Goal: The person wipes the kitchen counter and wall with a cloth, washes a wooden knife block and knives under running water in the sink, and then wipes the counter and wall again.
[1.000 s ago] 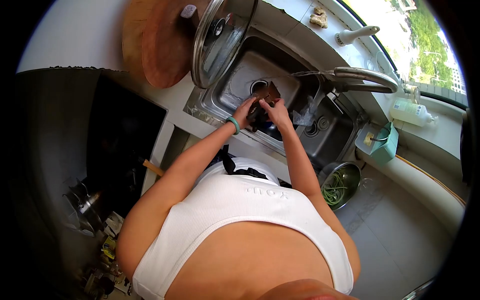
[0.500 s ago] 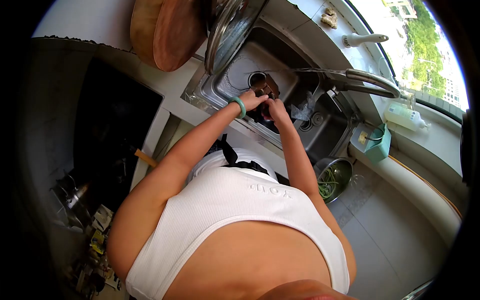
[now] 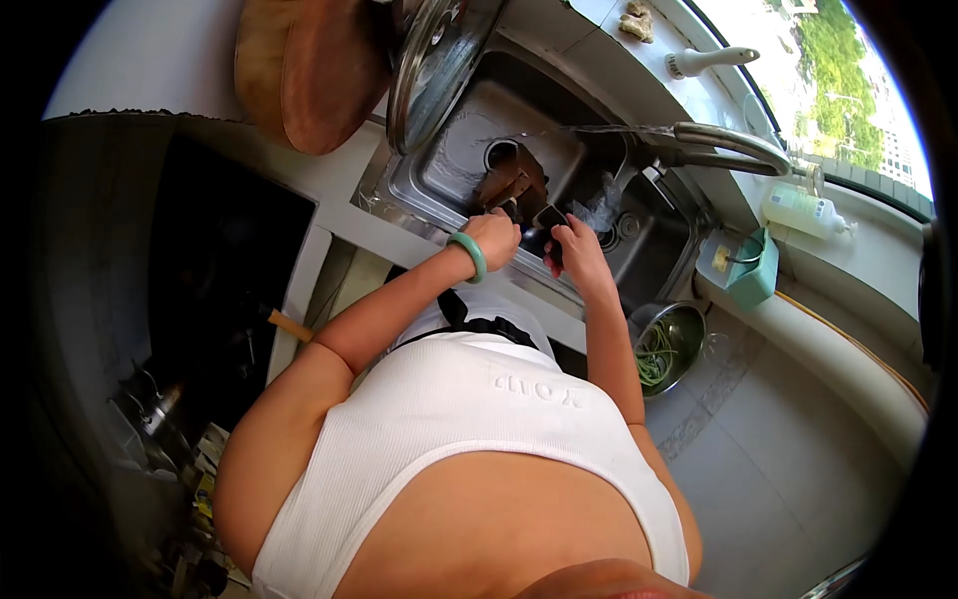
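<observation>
In the sink's left basin [image 3: 569, 110], a flat brown, blade-like piece [image 3: 519, 178] lies by the drain; I cannot tell its exact kind. My left hand [image 3: 493, 236], with a green bangle on its wrist, is closed at the near end of this piece, around a dark, handle-like part. To its right, my right hand [image 3: 579, 250] is closed on a small dark block-like object [image 3: 549, 216], its fingers partly hidden. The two hands are apart, over the sink's front edge. Water streams from the faucet [image 3: 733, 145] into the left basin.
Clear crumpled plastic [image 3: 599, 205] lies in the right basin. A glass lid [image 3: 424, 75] and round wooden boards [image 3: 324, 85] stand left of the sink. A metal bowl of green beans [image 3: 669, 349] sits low at right. A soap bottle [image 3: 803, 212] lies on the sill.
My hands, together over the brown piece before, have separated and drawn back towards my body. More of the brown piece shows now. The whole view has shifted slightly.
</observation>
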Tool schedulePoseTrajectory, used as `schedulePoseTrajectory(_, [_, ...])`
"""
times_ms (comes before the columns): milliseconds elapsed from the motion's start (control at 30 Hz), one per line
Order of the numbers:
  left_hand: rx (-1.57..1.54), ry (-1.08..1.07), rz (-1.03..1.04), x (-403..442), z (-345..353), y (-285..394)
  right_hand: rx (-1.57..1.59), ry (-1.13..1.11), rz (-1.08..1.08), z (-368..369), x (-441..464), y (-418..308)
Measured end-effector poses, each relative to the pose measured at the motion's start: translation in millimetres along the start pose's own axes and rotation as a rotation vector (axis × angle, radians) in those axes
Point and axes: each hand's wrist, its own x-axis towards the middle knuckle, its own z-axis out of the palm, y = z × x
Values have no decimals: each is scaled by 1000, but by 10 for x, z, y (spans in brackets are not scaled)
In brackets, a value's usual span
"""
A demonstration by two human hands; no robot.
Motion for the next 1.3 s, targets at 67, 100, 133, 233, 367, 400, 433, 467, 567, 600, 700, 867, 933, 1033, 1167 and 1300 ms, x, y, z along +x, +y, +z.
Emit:
schedulePoseTrajectory(67, [2, 34, 19, 9, -2, 74, -33, 20, -16, 56, -44, -51])
schedulePoseTrajectory(100, [1, 75, 33, -15, -35, 120, -91, 42, -43, 91, -62, -74])
schedulePoseTrajectory(133, [3, 74, 33, -51, -95, 155, -152, 63, -75, 126, -87, -132])
schedulePoseTrajectory(233, [0, 72, 10, -117, -207, 135, -124, 23, -6, 47, -297, -287])
schedulePoseTrajectory(367, [-56, 48, -13, -359, -445, 168, 154, 6, 26, -171, -616, -263])
schedulePoseTrajectory(400, [-55, 47, -12, -400, -461, 147, 198, -10, 40, -257, -662, -247])
schedulePoseTrajectory(433, [-78, 32, -24, -440, -470, 129, 201, -6, 40, -333, -699, -218])
schedulePoseTrajectory(467, [-100, 18, -35, -474, -477, 109, 260, -42, 25, -403, -724, -187])
schedulePoseTrajectory(567, [-116, 47, -3, -636, -514, 97, 378, -106, -18, -565, -761, -78])
schedulePoseTrajectory(600, [-123, 64, 5, -702, -560, 110, 434, -141, -51, -613, -756, -28])
schedulePoseTrajectory(700, [-194, 77, -20, -911, -811, 246, 513, -172, -55, -703, -700, 146])
schedulePoseTrajectory(867, [-173, 168, 8, -912, -747, 338, 637, -265, -13, -573, -464, 359])
schedulePoseTrajectory(933, [-99, 244, 60, -734, -508, 250, 689, -232, 60, -397, -350, 369])
schedulePoseTrajectory(1033, [19, 300, 78, -566, -230, 312, 871, -263, 61, -191, -47, 466])
schedulePoseTrajectory(1167, [78, 276, 93, -410, 111, 410, 964, -211, 80, -8, 331, 584])
schedulePoseTrajectory(1300, [82, 297, 205, -229, 407, 352, 807, -133, 60, 90, 438, 441])
